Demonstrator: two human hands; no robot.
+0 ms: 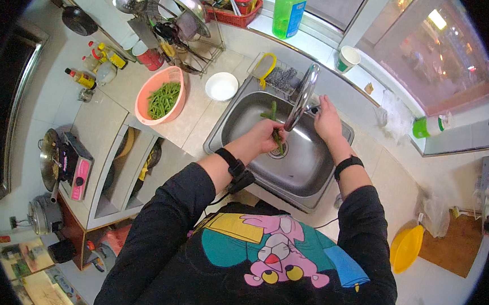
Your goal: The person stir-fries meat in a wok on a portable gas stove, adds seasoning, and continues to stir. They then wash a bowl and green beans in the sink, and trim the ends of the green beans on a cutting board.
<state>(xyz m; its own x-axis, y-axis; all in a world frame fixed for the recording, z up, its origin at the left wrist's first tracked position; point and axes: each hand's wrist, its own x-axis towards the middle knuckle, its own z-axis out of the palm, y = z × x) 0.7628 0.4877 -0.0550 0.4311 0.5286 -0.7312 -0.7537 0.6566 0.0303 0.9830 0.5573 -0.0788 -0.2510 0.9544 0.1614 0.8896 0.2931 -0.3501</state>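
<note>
My left hand (268,137) is closed around a few green bean pieces (278,141) over the stainless steel sink (306,174), near the drain. More green pieces stick out above its fingers. Over the sink arches a chrome faucet (302,98), its spout end close beside my left fingers. On the faucet's right, my right hand (328,119) is at the lever (314,109), fingers extended and palm against or near it; the contact is partly hidden. Whether water runs cannot be told. A pink plastic colander (180,105) holding cut green beans (163,100) stands on the counter to the left.
A white bowl (222,86) sits between colander and sink. Behind the sink is a wire rack (285,72) with scrubbers. A green bottle (287,15) and a paper cup (348,60) stand on the windowsill. A wok (49,160) rests on a portable stove (79,170) at far left.
</note>
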